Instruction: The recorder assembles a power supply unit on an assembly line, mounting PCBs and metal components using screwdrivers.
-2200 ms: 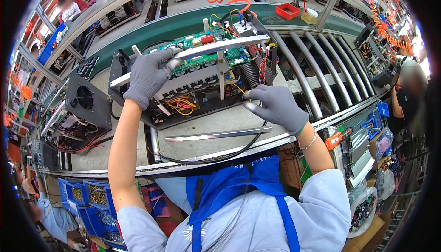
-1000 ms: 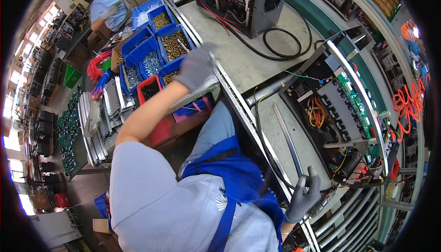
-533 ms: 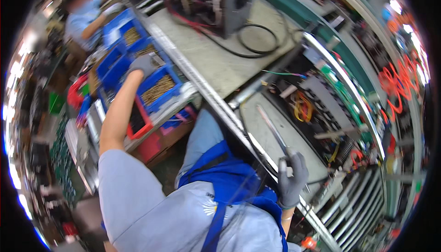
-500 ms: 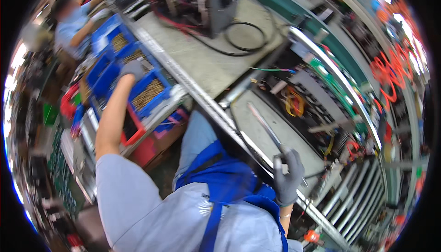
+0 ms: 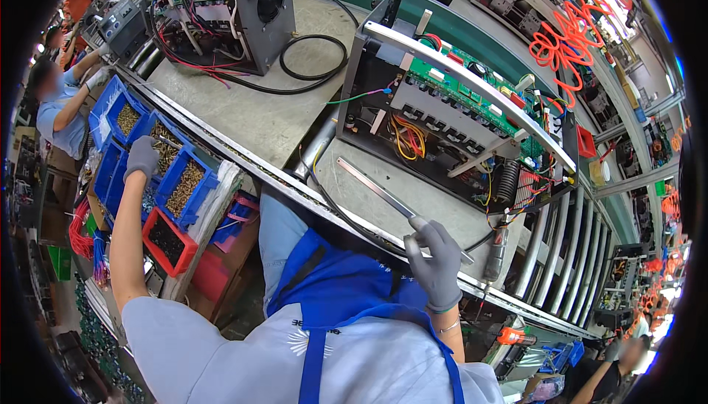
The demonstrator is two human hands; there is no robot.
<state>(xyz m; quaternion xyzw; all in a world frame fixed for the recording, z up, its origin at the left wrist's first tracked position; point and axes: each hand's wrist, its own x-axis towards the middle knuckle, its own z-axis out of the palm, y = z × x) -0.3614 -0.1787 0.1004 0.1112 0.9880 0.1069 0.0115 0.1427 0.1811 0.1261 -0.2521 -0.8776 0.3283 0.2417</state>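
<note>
My left hand [image 5: 142, 158], in a grey glove, is over the blue bins [image 5: 193, 209] at the left, by the small brass-coloured screws [image 5: 164, 155]. Its fingers look bunched at the tips; what they hold, if anything, is too small to make out. My right hand [image 5: 436, 260], also gloved in grey, is at the bench's front edge, closed around a long flat metal strip [image 5: 372, 190]. The strip slants up to the left over the bench top, its short end showing past the fingers. Beyond it stands an opened dark machine chassis [image 5: 442, 127] with green circuit boards and coloured wires.
A grey power screwdriver [image 5: 498, 251] stands right of my right hand, beside the conveyor rollers [image 5: 549, 264]. A red bin [image 5: 171, 243] of dark small parts adjoins the blue ones. Farther left is a second chassis [image 5: 269, 28] with a looped black cable [image 5: 317, 76]. Other people work nearby.
My view has turned and swung right, bringing more of both chassis into sight. The left hand remains at the bins, drawn slightly toward their left side. The right hand still has the metal strip.
</note>
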